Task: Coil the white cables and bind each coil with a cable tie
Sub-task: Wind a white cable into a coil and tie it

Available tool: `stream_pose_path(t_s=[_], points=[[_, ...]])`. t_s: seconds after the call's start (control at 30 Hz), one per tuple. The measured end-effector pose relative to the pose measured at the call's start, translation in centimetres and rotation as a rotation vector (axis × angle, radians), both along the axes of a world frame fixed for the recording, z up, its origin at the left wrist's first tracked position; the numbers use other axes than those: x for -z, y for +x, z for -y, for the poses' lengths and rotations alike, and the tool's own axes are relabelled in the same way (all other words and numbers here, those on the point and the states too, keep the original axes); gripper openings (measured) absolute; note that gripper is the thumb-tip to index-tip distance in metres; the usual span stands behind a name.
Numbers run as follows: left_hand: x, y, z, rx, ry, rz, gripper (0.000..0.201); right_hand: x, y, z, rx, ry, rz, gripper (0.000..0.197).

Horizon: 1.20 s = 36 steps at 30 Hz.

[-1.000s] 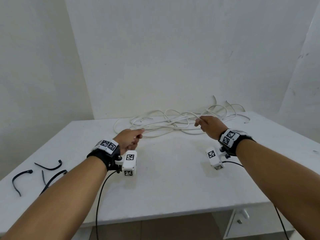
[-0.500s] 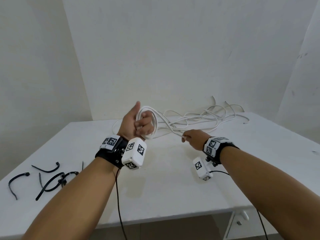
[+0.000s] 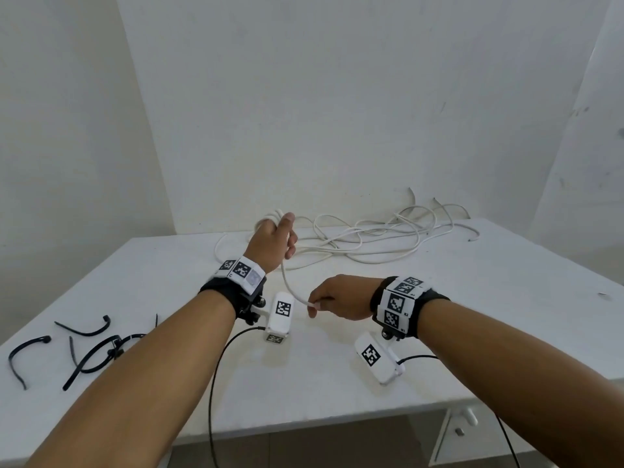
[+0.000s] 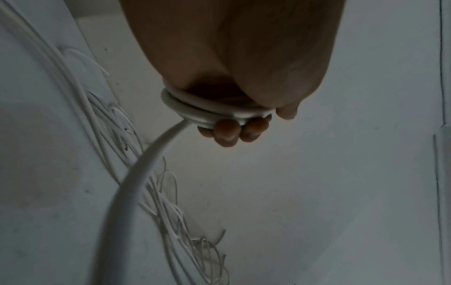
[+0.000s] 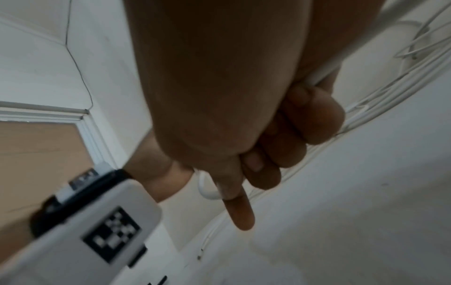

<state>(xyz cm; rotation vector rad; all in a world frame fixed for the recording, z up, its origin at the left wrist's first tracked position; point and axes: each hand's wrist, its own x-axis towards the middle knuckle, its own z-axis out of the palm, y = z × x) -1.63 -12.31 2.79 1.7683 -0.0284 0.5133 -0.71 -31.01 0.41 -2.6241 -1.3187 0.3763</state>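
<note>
My left hand (image 3: 275,239) is raised over the back of the white table (image 3: 337,366) with turns of white cable (image 4: 195,110) wound round its fingers (image 4: 229,133). From it a strand of the same cable (image 3: 287,282) hangs down to my right hand (image 3: 334,300), which pinches the strand near its end, nearer the front. In the right wrist view the cable (image 5: 324,71) runs through the curled fingers (image 5: 312,119). A loose tangle of white cables (image 3: 378,238) lies along the back of the table. Several black cable ties (image 3: 91,349) lie at the left front.
White walls close in the table behind and on both sides. A drawer unit (image 3: 466,434) stands under the table's right front edge. Black wrist-camera leads (image 3: 216,383) trail off the front edge.
My left hand turned and stayed raised with the coil round it. My right hand drew back toward me and to the left, pulling a strand of cable out of the tangle.
</note>
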Motion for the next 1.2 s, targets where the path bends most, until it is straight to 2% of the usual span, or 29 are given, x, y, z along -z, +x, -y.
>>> stream_pose_path(t_s=[0.07,0.17,0.2,0.33,0.43,0.5,0.63,0.73,0.97,1.03,1.13,1.2], points=[[0.7,0.1,-0.7,-0.061,0.063,-0.037,0.041,-0.5,-0.3,0.2,-0.023,0.012,0.007,0.029],[1.0,-0.2,-1.0,-0.094,0.015,-0.091,0.038,-1.3,-0.9,0.0,-0.060,0.009,0.008,0.029],[1.1,-0.2,-1.0,-0.088,0.054,-0.105,0.039,-1.5,-1.1,-0.1,-0.075,0.012,0.007,0.030],[1.6,-1.1,0.4,0.041,0.390,-0.222,0.045,-2.8,-1.6,-0.2,-0.113,0.093,0.017,0.027],[1.5,-2.4,1.4,0.150,0.448,-0.295,0.039,-3.7,-0.8,0.3,-0.110,0.241,0.030,0.021],[1.5,-3.4,1.6,0.270,0.368,-0.342,0.038,-3.9,-0.3,0.4,-0.091,0.305,0.057,0.019],[2.0,-3.4,1.5,0.415,-0.013,-0.379,0.030,-3.9,0.1,0.6,-0.057,0.427,0.129,0.016],[2.1,-3.2,1.4,0.534,-0.173,-0.415,0.046,-3.9,0.0,0.5,-0.049,0.520,0.167,0.017],[1.6,-3.6,0.0,0.557,-0.081,-0.364,0.046,-2.8,0.1,0.1,-0.010,0.675,0.204,0.018],[1.5,-3.8,-0.2,0.586,-0.086,-0.379,0.037,-2.7,0.3,0.0,0.027,0.719,0.204,0.011],[1.2,-4.5,0.1,0.603,-0.115,-0.423,0.025,-3.0,1.1,0.0,0.105,0.762,0.184,0.028],[1.2,-4.8,0.4,0.614,-0.152,-0.436,0.024,-3.0,1.2,0.0,0.084,0.756,0.162,0.024]])
